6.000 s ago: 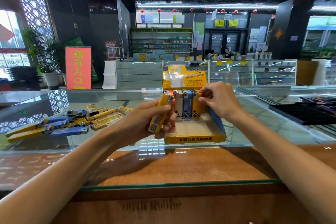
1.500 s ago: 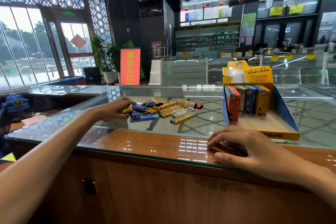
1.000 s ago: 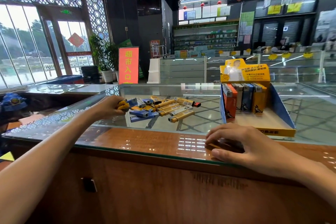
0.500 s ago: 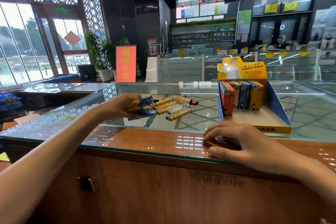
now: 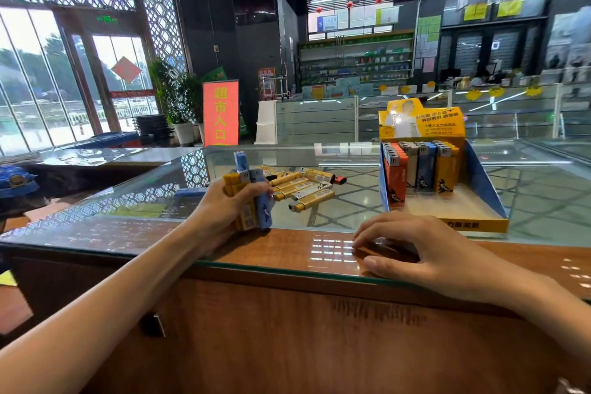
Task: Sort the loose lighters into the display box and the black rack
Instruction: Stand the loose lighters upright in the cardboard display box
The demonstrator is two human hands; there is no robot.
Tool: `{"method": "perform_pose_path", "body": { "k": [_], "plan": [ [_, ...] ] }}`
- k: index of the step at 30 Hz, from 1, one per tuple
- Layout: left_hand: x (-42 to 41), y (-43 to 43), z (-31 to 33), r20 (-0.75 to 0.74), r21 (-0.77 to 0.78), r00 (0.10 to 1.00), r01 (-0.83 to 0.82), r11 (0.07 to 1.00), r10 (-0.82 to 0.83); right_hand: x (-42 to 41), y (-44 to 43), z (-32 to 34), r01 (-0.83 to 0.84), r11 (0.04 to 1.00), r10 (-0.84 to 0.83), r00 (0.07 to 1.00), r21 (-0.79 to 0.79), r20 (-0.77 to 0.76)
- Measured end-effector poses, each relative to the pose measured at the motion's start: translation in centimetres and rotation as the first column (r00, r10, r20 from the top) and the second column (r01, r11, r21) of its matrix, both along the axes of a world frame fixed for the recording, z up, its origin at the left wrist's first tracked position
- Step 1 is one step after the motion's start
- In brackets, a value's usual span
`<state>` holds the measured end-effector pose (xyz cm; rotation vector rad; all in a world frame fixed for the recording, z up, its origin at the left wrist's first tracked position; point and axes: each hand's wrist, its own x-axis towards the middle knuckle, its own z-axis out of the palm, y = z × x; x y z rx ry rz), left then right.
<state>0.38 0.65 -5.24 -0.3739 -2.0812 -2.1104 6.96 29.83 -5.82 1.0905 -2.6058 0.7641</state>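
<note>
The left hand (image 5: 224, 211) is closed round a bundle of lighters (image 5: 251, 201), yellow and blue, held upright with their metal heads on top. One blue lighter in the bundle stands higher than the others. The heel of this hand sits at the near edge of the glass-topped bench (image 5: 281, 249), where the wood strip meets the clear pane.

Just to the right of that hand, near its knuckles but not touching them, lies the loose pile (image 5: 300, 189) of yellow and white lighters, flat on the glass and fanned toward the right. A red-ended lighter (image 5: 340, 180) lies at the pile's far end. One single blue lighter (image 5: 192, 192) lies flat behind the left wrist, on the other side from the pile.

The right hand (image 5: 425, 253) rests palm down on the wood strip with its fingers loosely bent and its fingertips on the surface, holding nothing. The display box (image 5: 483, 182) stands directly beyond it, well to the right of the pile. A row of boxed lighters (image 5: 419, 169), orange, white, blue and yellow, stands upright along the rear of the box, and the front part of its floor is bare.
</note>
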Motion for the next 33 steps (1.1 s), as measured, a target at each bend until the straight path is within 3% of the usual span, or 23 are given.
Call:
{"method": "perform_pose_path", "body": {
  "k": [9,13,16,20,23,26,29,33],
  "plan": [
    [0.8,0.6,0.1,0.056,-0.094,0.997,0.052,0.994,-0.047,0.0,0.0,0.0,0.006,1.000,-0.006,1.000,-0.003,-0.010],
    [1.3,2.4,0.9,0.081,0.047,0.982,0.169,0.985,-0.172,0.0,-0.1,0.2,0.047,0.999,-0.047,0.999,0.006,-0.002],
    [1.4,5.4,1.5,0.068,0.053,0.907,0.412,0.910,-0.415,-0.3,-0.3,1.0,0.140,0.973,-0.140,0.990,-0.182,0.009],
    [1.1,10.6,2.1,0.051,-0.106,0.794,0.607,0.787,-0.606,-0.8,0.0,3.1,0.200,0.876,-0.191,0.979,-0.439,0.067],
    [0.4,13.6,2.6,0.057,-0.131,0.770,0.637,0.759,-0.636,-1.5,1.0,3.9,0.277,0.847,-0.293,0.955,-0.453,0.037],
    [-0.5,15.1,2.4,0.039,-0.149,0.758,0.649,0.746,-0.651,-2.2,2.7,4.0,0.333,0.779,-0.321,0.940,-0.531,0.120],
    [-1.6,15.4,2.0,0.016,-0.121,0.808,0.586,0.801,-0.588,-2.8,5.0,4.6,0.344,0.701,-0.296,0.937,-0.625,0.184],
    [-1.8,14.9,2.0,0.005,-0.111,0.838,0.542,0.833,-0.545,-4.2,8.6,6.4,0.404,0.611,-0.442,0.887,-0.681,0.131]
  ]
}}
